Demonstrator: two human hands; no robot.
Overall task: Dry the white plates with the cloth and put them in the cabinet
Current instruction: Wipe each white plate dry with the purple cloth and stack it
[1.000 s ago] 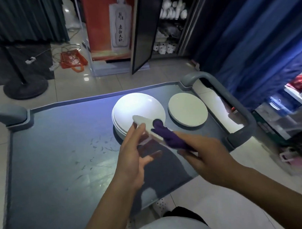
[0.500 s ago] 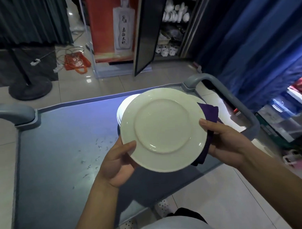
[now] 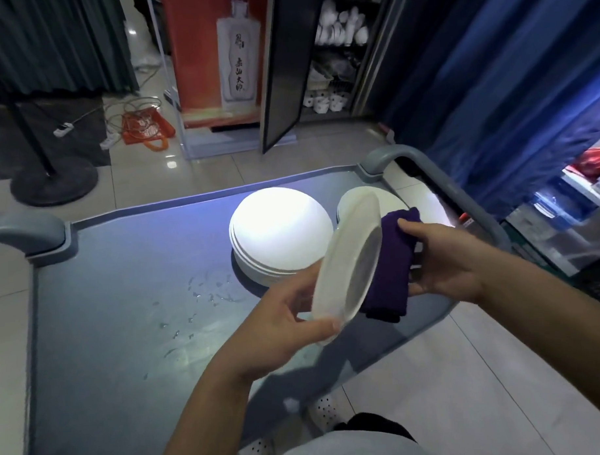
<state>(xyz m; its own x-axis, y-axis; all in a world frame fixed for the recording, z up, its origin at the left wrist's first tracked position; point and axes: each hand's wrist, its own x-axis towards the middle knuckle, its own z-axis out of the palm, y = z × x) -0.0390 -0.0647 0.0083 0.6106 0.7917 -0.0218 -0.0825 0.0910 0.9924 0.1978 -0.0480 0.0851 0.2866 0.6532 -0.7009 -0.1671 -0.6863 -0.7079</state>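
**Plate on edge, cloth behind it**

The cart (image 3: 123,284) carries a plate stack (image 3: 278,241) near its far edge, with another plate (image 3: 389,203) toward the far right corner. The cabinet (image 3: 333,56) stands open beyond. Over the near right edge, the held plate (image 3: 347,270) tilts almost upright, left hand (image 3: 278,330) pinching its lower rim. The right hand (image 3: 442,259) grips the cloth (image 3: 391,261) against its far face. Stiff, slick, breakable, I'd say: grip it by the rim.
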